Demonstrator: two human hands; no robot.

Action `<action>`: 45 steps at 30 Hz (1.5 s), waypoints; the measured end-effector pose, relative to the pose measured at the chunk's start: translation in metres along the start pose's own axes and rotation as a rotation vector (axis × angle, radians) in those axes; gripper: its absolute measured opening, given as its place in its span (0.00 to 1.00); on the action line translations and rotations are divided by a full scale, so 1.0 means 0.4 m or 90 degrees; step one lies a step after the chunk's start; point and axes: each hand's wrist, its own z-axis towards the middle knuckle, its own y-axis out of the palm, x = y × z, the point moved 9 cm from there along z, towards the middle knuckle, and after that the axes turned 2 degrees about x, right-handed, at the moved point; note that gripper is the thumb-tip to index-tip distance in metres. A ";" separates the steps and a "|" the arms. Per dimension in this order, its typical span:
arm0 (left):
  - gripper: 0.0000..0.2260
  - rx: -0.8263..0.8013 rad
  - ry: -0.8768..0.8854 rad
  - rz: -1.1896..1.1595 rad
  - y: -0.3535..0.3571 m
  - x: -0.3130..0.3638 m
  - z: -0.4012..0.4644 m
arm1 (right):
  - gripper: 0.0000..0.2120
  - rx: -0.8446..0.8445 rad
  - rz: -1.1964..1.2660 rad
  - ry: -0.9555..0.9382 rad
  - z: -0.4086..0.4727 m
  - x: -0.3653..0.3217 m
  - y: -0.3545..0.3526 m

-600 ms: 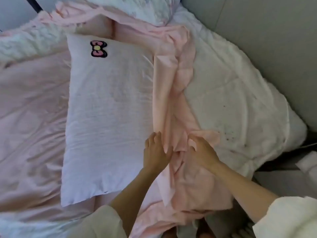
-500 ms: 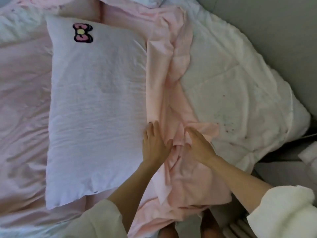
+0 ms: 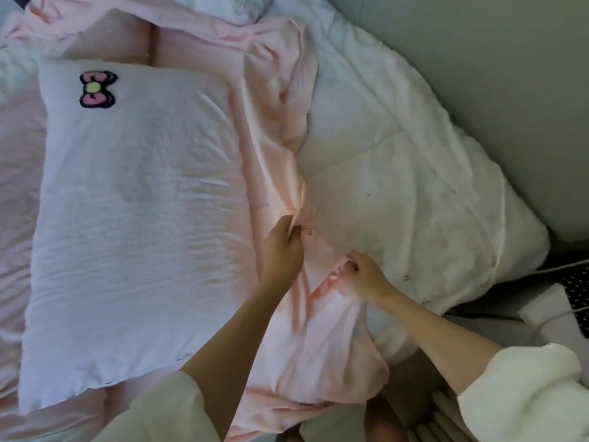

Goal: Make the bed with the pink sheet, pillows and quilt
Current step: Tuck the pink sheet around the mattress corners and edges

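The pink sheet (image 3: 274, 148) lies bunched in a long ridge down the middle of the bed, beside a white pillow with a pink bow patch (image 3: 137, 224). My left hand (image 3: 282, 250) grips a fold of the sheet next to the pillow's right edge. My right hand (image 3: 363, 275) pinches another fold a little lower and to the right. A white quilted mattress pad (image 3: 414, 193) lies bare to the right of the sheet. A second, patterned pillow (image 3: 242, 8) shows at the top edge.
A grey wall (image 3: 494, 74) runs along the bed's right side. A white box and cable (image 3: 548, 314) sit beside the bed at lower right. White radiator fins (image 3: 443, 422) show at the bottom. More pink bedding (image 3: 19, 186) covers the left.
Both hands went from resting flat on the sheet to gripping bunched folds of it. The folded sheet edge near my right hand has been gathered up, baring more of the white pad.
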 end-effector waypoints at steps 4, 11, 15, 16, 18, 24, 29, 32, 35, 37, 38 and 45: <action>0.06 0.005 0.005 -0.054 0.126 0.202 0.031 | 0.12 0.231 0.123 0.074 0.011 0.066 -0.364; 0.15 -0.286 -0.114 -0.122 0.451 0.317 0.020 | 0.11 0.440 0.368 0.164 -0.051 0.177 -0.751; 0.21 -0.415 -0.106 0.087 0.557 0.282 -0.001 | 0.09 0.430 0.268 0.207 -0.083 0.260 -0.812; 0.21 -0.393 -0.089 0.136 0.561 0.280 0.016 | 0.09 0.424 0.249 0.210 -0.087 0.276 -0.815; 0.20 -0.363 -0.050 0.206 0.571 0.291 0.047 | 0.12 0.396 0.178 0.251 -0.091 0.320 -0.812; 0.19 -0.341 0.106 0.321 0.608 0.328 0.179 | 0.19 0.293 -0.056 0.273 -0.031 0.349 -0.771; 0.19 -0.330 0.220 0.389 0.664 0.314 0.284 | 0.18 0.360 -0.237 0.109 0.087 0.240 -0.756; 0.20 -0.313 0.245 0.412 0.704 0.285 0.344 | 0.14 0.377 -0.212 0.001 0.165 0.190 -0.727; 0.21 -0.287 0.266 0.409 0.726 0.282 0.395 | 0.11 0.281 -0.221 -0.015 0.244 0.189 -0.685; 0.21 -0.288 0.260 0.409 0.738 0.277 0.426 | 0.22 0.176 -0.232 0.046 0.284 0.217 -0.652; 0.21 -0.297 0.250 0.406 0.743 0.272 0.440 | 0.26 0.145 -0.245 0.078 0.297 0.230 -0.642; 0.33 -0.418 0.321 0.606 0.765 0.287 0.436 | 0.11 0.288 -0.250 0.071 0.251 0.244 -0.713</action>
